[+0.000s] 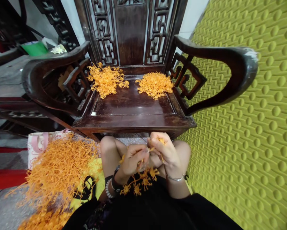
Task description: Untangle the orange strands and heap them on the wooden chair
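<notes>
We see a dark wooden armchair [136, 110] with a carved lattice back [132, 35]; a small white scrap [93, 113] lies near its seat's front left. To the right, we find a yellow-green surface [265, 105] studded with raised dots. On the left, a table [6, 72] bears a green object [35, 49] and a white flower-like item [58, 49]; below, we notice a pink-handled bag [31, 159] and red material [8, 179].

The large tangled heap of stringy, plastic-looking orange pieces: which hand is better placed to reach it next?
Probably the left hand: the tangled orange heap lies on its side of the body, whereas the right hand would reach across. Both hold small orange pieces.
</notes>
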Motion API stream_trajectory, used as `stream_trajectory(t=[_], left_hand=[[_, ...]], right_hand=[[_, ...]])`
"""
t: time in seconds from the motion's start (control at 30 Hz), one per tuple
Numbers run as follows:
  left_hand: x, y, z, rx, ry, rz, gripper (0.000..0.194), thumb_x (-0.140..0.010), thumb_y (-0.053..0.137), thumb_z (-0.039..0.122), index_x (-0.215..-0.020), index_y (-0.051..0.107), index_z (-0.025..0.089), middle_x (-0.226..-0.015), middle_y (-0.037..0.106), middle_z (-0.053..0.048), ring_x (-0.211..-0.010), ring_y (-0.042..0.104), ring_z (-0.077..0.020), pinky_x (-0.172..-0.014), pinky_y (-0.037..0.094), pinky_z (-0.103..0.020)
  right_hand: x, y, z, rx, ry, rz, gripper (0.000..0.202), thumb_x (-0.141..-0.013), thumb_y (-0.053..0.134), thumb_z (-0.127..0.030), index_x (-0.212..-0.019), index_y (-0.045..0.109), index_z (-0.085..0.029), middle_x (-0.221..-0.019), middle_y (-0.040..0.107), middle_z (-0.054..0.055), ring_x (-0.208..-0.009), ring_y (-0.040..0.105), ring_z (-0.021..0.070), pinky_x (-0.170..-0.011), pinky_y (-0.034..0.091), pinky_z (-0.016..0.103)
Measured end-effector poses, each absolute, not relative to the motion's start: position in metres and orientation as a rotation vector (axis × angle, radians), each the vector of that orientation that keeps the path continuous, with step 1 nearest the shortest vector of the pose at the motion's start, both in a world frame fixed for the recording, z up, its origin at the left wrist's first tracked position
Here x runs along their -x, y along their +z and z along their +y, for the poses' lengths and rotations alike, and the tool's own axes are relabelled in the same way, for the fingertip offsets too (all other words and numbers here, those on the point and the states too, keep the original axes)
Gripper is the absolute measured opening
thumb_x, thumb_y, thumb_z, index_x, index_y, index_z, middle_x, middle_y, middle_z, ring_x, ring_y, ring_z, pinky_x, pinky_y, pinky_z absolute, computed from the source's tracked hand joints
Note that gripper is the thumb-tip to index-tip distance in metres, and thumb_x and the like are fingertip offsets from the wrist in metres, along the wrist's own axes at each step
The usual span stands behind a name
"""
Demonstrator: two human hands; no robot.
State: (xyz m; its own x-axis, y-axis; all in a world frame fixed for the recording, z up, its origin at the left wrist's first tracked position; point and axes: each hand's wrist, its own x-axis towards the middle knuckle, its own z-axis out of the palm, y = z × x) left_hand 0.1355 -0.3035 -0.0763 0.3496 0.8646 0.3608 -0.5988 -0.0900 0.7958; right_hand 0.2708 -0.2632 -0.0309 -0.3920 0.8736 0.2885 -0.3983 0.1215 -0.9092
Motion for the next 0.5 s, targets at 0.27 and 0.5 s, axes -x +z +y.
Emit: stream_trajectory(t=[0.27,0.5], left_hand=[[-0.138,-0.075,-0.304,-1.192,1.29,0.384,0.027,-0.1,0.043,0.03,-0.084,0.057,0.014,-0.054,0.045,0.002,-0.046,0.039,-0.0042,-0.049,0.034,-0.014],[-0.14,-0.062,-0.298,-1.348,1.274,0.798,0.034,-0.095,0.05,0.047,-0.088,0.051,0.013,-0.073,0.048,-0.001,-0.059,0.037,-0.0075,-0.056,0.032,-0.02]], right_hand=[[-0.284,-0.017,-0.257,0.558,1.264,-1.079,0.053,-0.088,0.058,-0.052,-0.064,0.028,-0.016,-0.045,0.024,-0.006,-0.039,0.022,0.0058,-0.042,0.023,0.02],[-0.263,-0.035,-0.269,0.797,1.163,-1.382,0.044,-0.091,0.058,-0.039,-0.06,0.041,-0.013,-0.054,0.039,-0.002,-0.05,0.033,0.0056,-0.049,0.027,0.021]])
